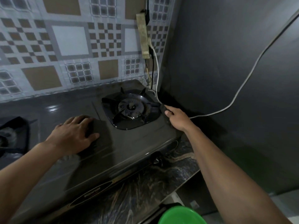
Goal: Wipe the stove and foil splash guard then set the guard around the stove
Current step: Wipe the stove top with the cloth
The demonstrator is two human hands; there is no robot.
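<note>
A dark grey two-burner gas stove (129, 143) lies across the counter. Its right burner (132, 108) with a black pan support is near the back right corner, and the left burner (9, 136) is cut off by the frame's left edge. My left hand (74, 135) rests flat on the stove top between the burners, fingers apart, holding nothing. My right hand (174, 117) pinches a small dark cloth (162, 109) against the stove's right edge beside the right burner. A shiny checker-patterned sheet (64, 46) stands behind the stove; I cannot tell whether it is the foil guard.
A grimy power strip (143, 36) hangs on the back wall, with a white cable (242, 84) looping across the grey right wall (226, 62). A black knob (157, 160) sits on the stove front. The marble counter (145, 191) ends near a green basin (181, 215).
</note>
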